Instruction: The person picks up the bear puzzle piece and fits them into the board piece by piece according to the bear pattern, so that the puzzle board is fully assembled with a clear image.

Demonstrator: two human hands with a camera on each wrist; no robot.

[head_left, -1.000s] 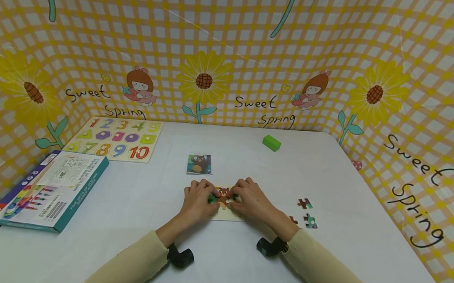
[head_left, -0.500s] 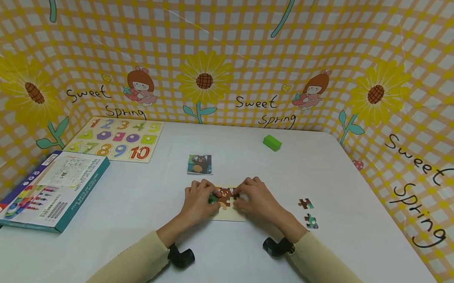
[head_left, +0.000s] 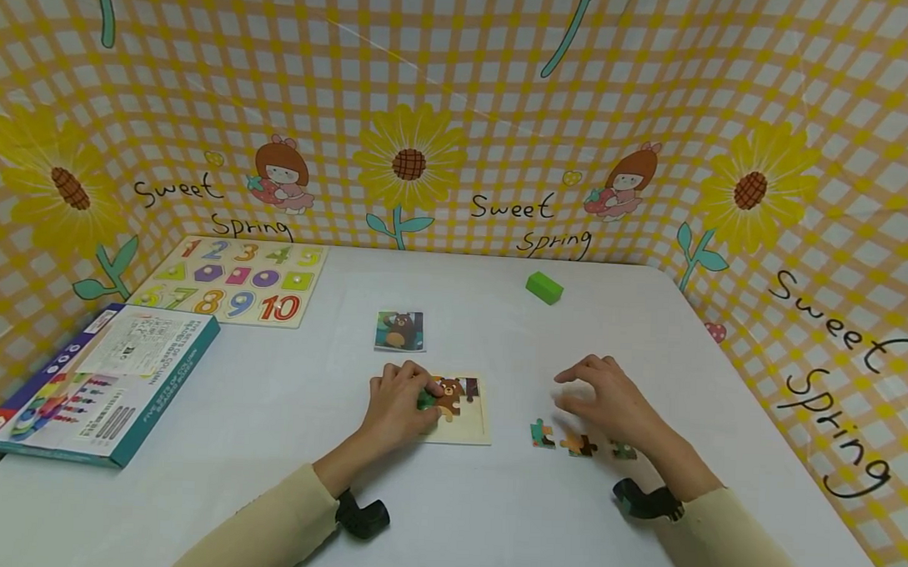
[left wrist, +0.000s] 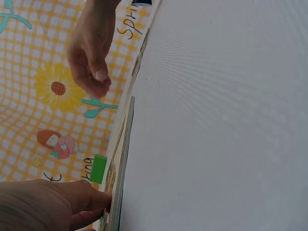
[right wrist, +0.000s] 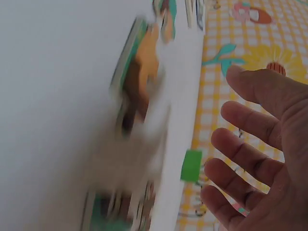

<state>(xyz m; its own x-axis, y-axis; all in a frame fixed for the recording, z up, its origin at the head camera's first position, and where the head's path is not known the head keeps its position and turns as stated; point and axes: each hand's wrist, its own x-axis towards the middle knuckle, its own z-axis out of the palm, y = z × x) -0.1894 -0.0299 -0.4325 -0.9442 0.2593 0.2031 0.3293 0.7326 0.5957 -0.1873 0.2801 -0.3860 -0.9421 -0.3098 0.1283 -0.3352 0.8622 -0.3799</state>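
Observation:
A pale puzzle board lies at the middle of the table, bear pieces joined in its upper part. The left hand rests on the board's left side, fingertips on the pieces; in the left wrist view that hand touches the board's face. Over loose pieces to the right hovers the right hand, fingers spread and holding nothing. Below it lie a teal piece, an orange-brown piece and a green piece. The right wrist view shows the right hand with fingers apart.
A bear picture card lies behind the board. At the back left are a number board and a boxed toy. A green block stands at the back right. Patterned cloth surrounds the table's back and sides.
The right hand has left the puzzle board and moved right over the loose pieces, its fingers spreading. A dark piece now shows at the board's upper right. The left hand has stayed put.

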